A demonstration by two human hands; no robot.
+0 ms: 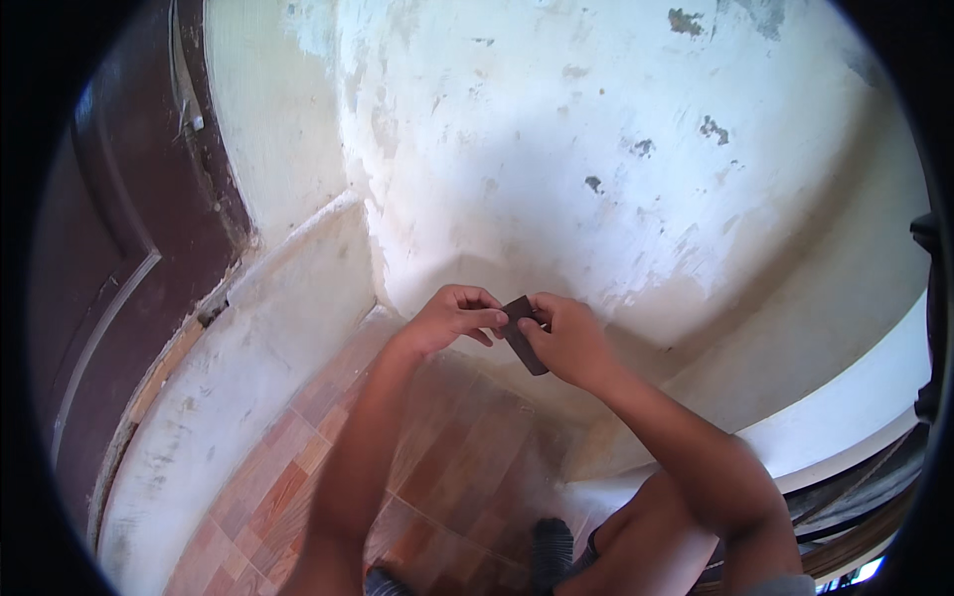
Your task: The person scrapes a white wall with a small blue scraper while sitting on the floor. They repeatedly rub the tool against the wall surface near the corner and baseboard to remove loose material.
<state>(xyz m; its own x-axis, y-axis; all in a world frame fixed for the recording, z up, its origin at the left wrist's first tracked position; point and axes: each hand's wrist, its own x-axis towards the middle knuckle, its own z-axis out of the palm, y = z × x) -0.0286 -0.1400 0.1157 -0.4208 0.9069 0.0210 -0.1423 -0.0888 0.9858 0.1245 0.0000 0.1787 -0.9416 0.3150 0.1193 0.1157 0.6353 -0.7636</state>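
Observation:
Both my hands meet over a small dark brown strip (528, 339), which looks like folded sandpaper. My right hand (570, 335) grips its right side, with the thumb lying across the front face. From the other side, the thumb and fingertips of my left hand (451, 322) pinch the upper left edge of the strip. Its lower end hangs free below the fingers. Whatever lies behind the strip is hidden. Ahead of the hands stands a plastered wall (522, 171) with scraped, patchy pale paint and several grey chipped spots.
On the left is a dark brown panelled door (134, 201) above a whitish raised step or ledge (194, 417). Wood-patterned floor tiles (440, 439) lie below, with my dark striped footwear (553, 551) on them. At right, a white ledge (842, 413) curves beside dark stacked items (857, 492).

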